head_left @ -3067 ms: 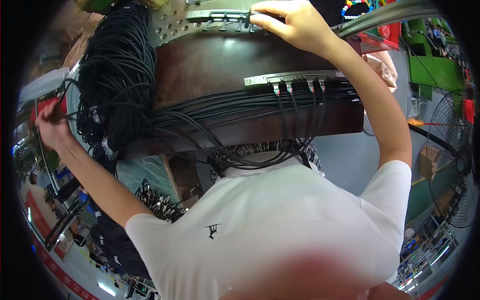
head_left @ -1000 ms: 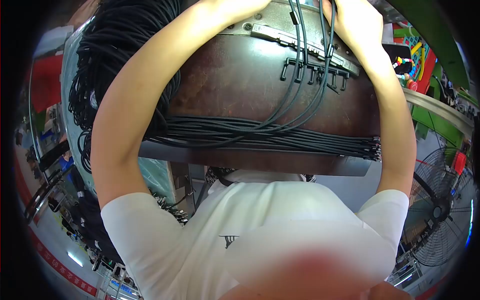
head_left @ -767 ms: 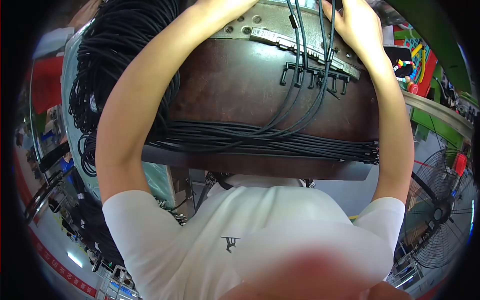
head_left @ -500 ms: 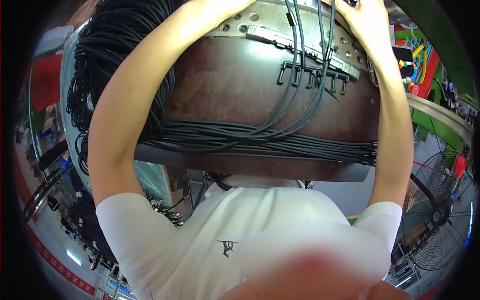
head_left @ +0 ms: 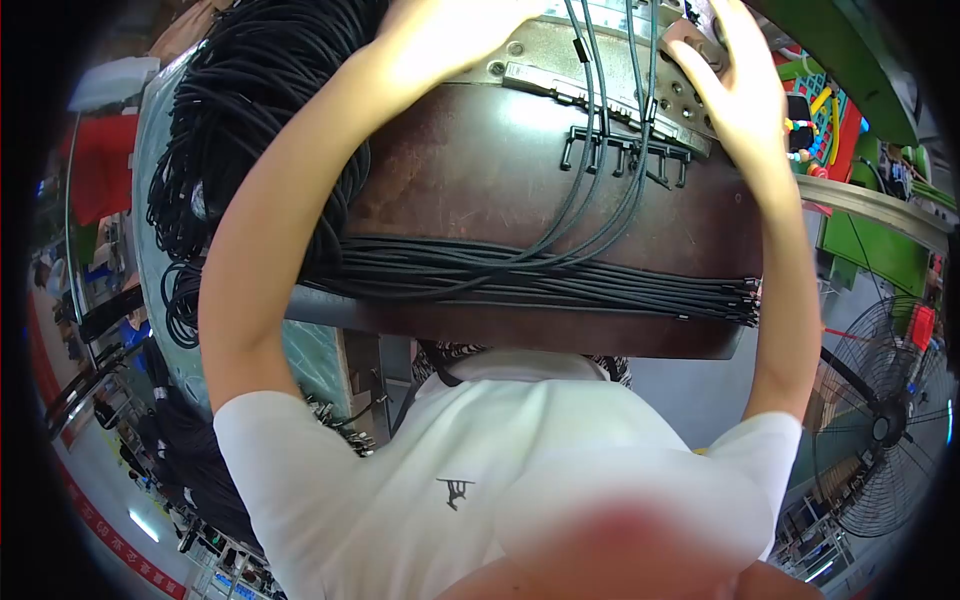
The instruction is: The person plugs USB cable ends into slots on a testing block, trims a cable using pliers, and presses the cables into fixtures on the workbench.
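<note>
My left hand [head_left: 450, 25] reaches to the top edge over a metal plate [head_left: 482, 68] with holes; its fingers are blurred and partly cut off. My right hand [head_left: 738, 85] is at the plate's right side, thumb and fingers apart, around a brownish metal block [head_left: 692, 42]. Between the hands, several black cables [head_left: 598, 90] run down from the top across a slotted metal bar [head_left: 540, 80]. Just below the bar, a black branched plastic piece [head_left: 640, 150] with short pegs lies among the cables. Their upper ends are out of frame.
A row of black cables [head_left: 480, 268] lies along the front of the brown tabletop [head_left: 450, 180]. A big coiled cable heap [head_left: 270, 100] fills the left. To the right are a green machine part [head_left: 850, 70], colourful items in a red tray [head_left: 850, 125] and a fan [head_left: 885, 430].
My right hand has come slightly lower in view, and its thumb and the metal block now show. The view has shifted a little. The cables and black plastic piece stay in place on the fixture.
</note>
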The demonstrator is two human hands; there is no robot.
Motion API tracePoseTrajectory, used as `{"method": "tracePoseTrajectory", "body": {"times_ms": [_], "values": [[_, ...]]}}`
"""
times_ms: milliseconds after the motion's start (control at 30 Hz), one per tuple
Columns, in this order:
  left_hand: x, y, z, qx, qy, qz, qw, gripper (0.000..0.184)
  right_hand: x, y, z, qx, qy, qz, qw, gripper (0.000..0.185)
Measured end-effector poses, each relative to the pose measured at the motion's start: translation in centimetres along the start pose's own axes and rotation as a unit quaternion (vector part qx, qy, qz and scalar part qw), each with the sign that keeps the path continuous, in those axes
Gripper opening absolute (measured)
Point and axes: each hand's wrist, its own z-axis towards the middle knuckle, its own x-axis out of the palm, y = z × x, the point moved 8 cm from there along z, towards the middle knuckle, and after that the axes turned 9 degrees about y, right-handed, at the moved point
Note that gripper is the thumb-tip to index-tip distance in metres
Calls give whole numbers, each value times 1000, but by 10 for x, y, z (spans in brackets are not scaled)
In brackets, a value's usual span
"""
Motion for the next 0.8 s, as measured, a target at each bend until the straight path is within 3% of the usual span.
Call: {"method": "tracePoseTrajectory", "body": {"times_ms": [33,67,100,167,200,233,267,333,367,467,533,567,633,767,800], "values": [[-12,-8,-28,62,-59,78,993,44,-29,12,-38,-33,-32,1,999,33],[-34,-21,-57,83,-5,-33,996,48,-56,11,-83,-37,-63,3,997,32],[-44,-40,-93,73,136,-209,966,51,-84,-1,-140,-9,-106,12,994,30],[-26,-83,-182,51,398,-451,797,58,-110,-61,-251,133,-205,23,969,29],[-1,-101,-236,-48,521,-513,681,52,-112,-90,-299,216,-263,67,938,33],[22,-110,-270,-69,491,-452,742,42,-87,-98,-333,314,-214,59,923,37],[49,-108,-283,-175,589,-311,725,31,-61,-103,-369,406,-150,45,900,43],[78,-61,-329,-276,399,-126,866,25,14,-66,-388,323,109,-10,940,49],[90,-45,-348,-336,387,-150,845,25,47,-61,-411,312,189,57,929,39],[88,-42,-333,-268,245,-30,931,21,93,-65,-409,374,141,151,904,31],[83,-42,-327,-247,188,-20,950,21,83,-58,-391,287,-1,144,947,26],[90,-40,-332,-293,237,-33,926,22,79,-60,-390,286,2,145,947,26],[94,-33,-340,-326,285,-44,900,24,80,-57,-385,252,111,84,958,28],[122,-27,-364,-309,320,-48,894,23,75,-51,-375,231,109,-8,967,19],[119,-27,-357,-293,284,-17,913,24,70,-48,-370,240,105,-18,965,19]]}}
